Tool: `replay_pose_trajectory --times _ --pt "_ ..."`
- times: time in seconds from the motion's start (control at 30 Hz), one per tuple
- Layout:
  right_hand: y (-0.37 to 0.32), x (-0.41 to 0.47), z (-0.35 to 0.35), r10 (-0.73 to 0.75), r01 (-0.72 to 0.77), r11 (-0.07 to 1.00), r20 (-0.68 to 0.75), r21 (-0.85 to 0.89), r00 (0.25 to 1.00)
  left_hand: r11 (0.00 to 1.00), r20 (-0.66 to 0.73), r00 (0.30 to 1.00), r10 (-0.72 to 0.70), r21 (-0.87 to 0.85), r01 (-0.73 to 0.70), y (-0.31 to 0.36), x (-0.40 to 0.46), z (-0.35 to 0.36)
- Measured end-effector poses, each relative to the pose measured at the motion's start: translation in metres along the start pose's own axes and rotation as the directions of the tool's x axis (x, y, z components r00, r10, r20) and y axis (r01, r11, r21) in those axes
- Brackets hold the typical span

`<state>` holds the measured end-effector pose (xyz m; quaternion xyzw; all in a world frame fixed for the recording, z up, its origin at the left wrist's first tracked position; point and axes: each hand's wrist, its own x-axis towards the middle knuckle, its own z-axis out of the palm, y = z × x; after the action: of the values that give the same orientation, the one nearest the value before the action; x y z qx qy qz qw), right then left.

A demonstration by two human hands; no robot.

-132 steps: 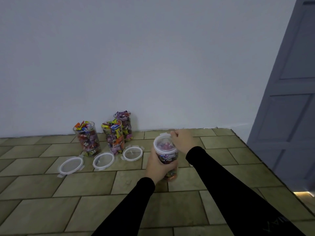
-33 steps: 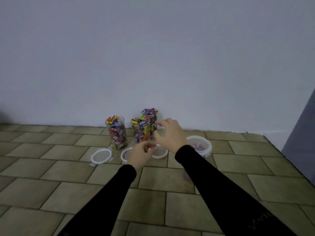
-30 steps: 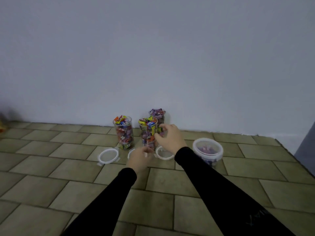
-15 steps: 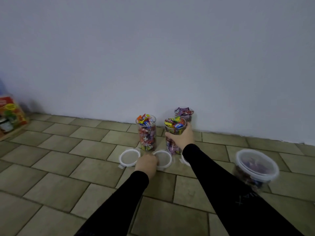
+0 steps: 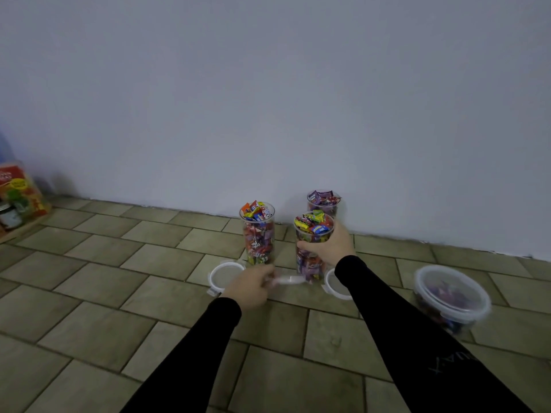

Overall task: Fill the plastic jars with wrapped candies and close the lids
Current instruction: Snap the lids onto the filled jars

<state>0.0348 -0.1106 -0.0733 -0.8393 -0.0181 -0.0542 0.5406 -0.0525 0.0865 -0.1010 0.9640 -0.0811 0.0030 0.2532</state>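
Three clear plastic jars full of wrapped candies stand lidless near the wall: a left jar, a middle jar and a back jar. My right hand grips the middle jar around its upper part. My left hand pinches the edge of a white-rimmed lid lying in front of that jar. Two more lids lie on the floor, one at the left and one at the right. A fourth jar, lid on, stands at the right.
The floor is tiled, and a pale wall rises right behind the jars. At the far left edge stand a red printed box and a small dark jar on a low board.
My right hand has taken hold of the middle jar and my left hand has closed on the lid in front of it. The view has swung left; the closed jar now sits at the right.
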Motion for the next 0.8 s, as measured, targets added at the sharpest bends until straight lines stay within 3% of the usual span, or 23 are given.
replay_pose_trajectory --times 0.1,0.27,0.37,0.43,0.6,0.8 --pt "0.006 -0.008 -0.003 -0.017 0.018 1.0 0.023 -0.021 1.0 0.96 -0.108 0.994 0.003 -0.278 -0.033 0.003 -0.004 0.0" --pt "0.013 -0.034 -0.013 -0.044 0.046 0.999 0.059 -0.026 0.997 0.835 -0.393 0.919 -0.045 -0.52 -0.182 0.021 -0.013 -0.004" --pt "0.019 -0.047 -0.019 -0.075 0.076 0.997 0.054 -0.007 0.996 0.654 -0.411 0.893 -0.184 -0.729 -0.201 0.041 -0.015 -0.014" --pt "0.014 -0.057 -0.025 -0.079 0.079 0.997 0.07 0.009 0.994 0.597 -0.365 0.898 -0.247 -0.787 -0.156 0.064 -0.011 -0.024" --pt "0.008 -0.07 -0.032 -0.123 0.131 0.99 0.13 -0.049 0.984 0.789 -0.315 0.931 -0.187 -0.612 -0.049 0.117 0.005 -0.038" --pt "0.002 -0.085 -0.034 -0.154 0.163 0.985 0.148 -0.052 0.977 0.925 -0.177 0.969 -0.175 -0.365 0.1 0.142 0.02 -0.04"
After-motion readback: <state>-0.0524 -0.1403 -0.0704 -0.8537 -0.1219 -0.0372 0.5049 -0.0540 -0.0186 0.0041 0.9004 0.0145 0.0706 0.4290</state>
